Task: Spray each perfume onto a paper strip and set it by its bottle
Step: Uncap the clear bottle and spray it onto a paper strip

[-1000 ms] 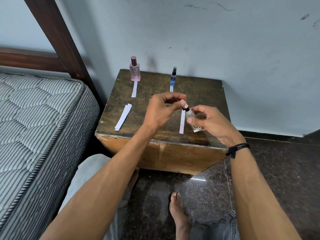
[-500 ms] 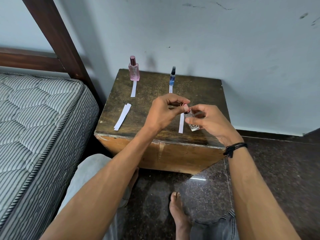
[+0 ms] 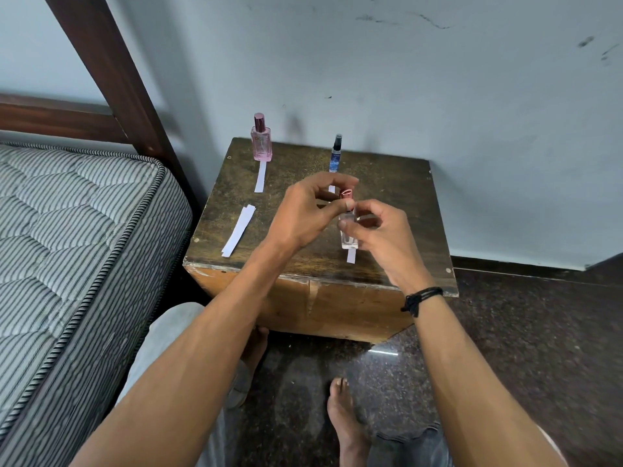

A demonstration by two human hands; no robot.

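1. Glass bottle (image 3: 349, 235), small, clear and rectangular, stands upright in your right hand (image 3: 377, 230), fingers curled round it, over the near right of the scuffed wooden table (image 3: 404, 203).
2. Your left hand (image 3: 303, 214) pinches its shiny rose cap (image 3: 346, 193).
3. A white paper strip (image 3: 351, 256) lies flat beneath.
4. Behind, a pink bottle (image 3: 261, 143) and a slim blue bottle (image 3: 336, 156) stand upright.
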